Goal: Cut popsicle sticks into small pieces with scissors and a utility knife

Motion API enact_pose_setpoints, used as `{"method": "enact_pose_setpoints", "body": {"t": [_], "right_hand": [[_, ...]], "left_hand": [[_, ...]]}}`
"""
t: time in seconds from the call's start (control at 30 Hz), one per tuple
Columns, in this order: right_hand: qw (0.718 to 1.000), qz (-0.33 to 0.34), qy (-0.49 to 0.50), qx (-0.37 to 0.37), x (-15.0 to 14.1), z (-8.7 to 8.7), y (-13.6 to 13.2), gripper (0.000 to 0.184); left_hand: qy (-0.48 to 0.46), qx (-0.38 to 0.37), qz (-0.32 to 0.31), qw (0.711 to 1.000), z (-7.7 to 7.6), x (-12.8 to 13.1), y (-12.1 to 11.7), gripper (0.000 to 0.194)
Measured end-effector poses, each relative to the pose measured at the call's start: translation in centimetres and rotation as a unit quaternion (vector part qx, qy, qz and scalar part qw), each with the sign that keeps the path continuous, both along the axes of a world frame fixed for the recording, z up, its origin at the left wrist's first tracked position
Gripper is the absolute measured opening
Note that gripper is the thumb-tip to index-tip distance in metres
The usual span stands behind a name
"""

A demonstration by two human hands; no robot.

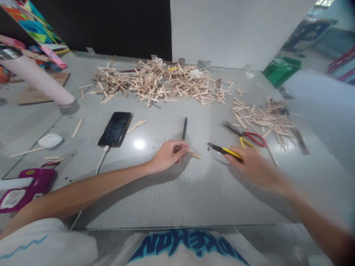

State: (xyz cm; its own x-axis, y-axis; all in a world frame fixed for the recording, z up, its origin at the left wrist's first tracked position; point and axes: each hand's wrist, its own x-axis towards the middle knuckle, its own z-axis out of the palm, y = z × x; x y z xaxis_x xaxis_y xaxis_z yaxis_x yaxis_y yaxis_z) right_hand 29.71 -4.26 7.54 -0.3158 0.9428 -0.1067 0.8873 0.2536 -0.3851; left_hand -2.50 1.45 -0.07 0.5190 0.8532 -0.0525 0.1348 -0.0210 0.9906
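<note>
My left hand (171, 152) pinches a short wooden craft stick (195, 153) whose end points right, low over the grey table. A dark pen (185, 128) lies just beyond those fingers. To the right, my right hand (253, 167) is wrapped round a yellow and black utility knife (227, 152), its tip aimed left toward the stick but apart from it. The right hand is slightly blurred. Close behind it lie scissors with red handles (245, 133) and a yellow-handled tool (244, 142), partly covered by the hand.
A big heap of craft sticks (166, 83) lies along the back, a smaller pile (266, 118) at right. On the left are a phone (115, 129) with a white cable (102, 161), a white mouse (50, 140), a pink tumbler (41, 77) and a purple device (41, 184).
</note>
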Motion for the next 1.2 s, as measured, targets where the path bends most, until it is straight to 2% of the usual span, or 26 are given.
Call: {"method": "enact_pose_setpoints", "body": {"t": [0.2, 0.3, 0.5, 0.73, 1.2], "right_hand": [[0.991, 0.059, -0.111, 0.045, -2.1, -2.4, -1.6, 0.034], [0.983, 0.093, -0.149, 0.047, -2.8, -3.0, -2.1, 0.031], [0.973, 0.118, -0.183, 0.078, -2.9, -2.8, -1.9, 0.035], [0.934, 0.185, -0.218, 0.213, -2.7, -3.4, -1.7, 0.037], [0.922, 0.178, -0.23, 0.256, -3.3, -3.2, -1.9, 0.042]], "left_hand": [[0.067, -0.006, -0.016, 0.998, 0.9, -0.5, -0.1, 0.027], [0.087, -0.002, -0.017, 0.996, 1.1, -0.5, -0.2, 0.026], [0.096, -0.019, -0.016, 0.995, 1.5, -0.6, -0.4, 0.026], [0.122, -0.028, -0.017, 0.992, 2.4, -0.5, -0.6, 0.025], [0.124, -0.026, -0.016, 0.992, 2.6, -0.4, -0.6, 0.024]]}}
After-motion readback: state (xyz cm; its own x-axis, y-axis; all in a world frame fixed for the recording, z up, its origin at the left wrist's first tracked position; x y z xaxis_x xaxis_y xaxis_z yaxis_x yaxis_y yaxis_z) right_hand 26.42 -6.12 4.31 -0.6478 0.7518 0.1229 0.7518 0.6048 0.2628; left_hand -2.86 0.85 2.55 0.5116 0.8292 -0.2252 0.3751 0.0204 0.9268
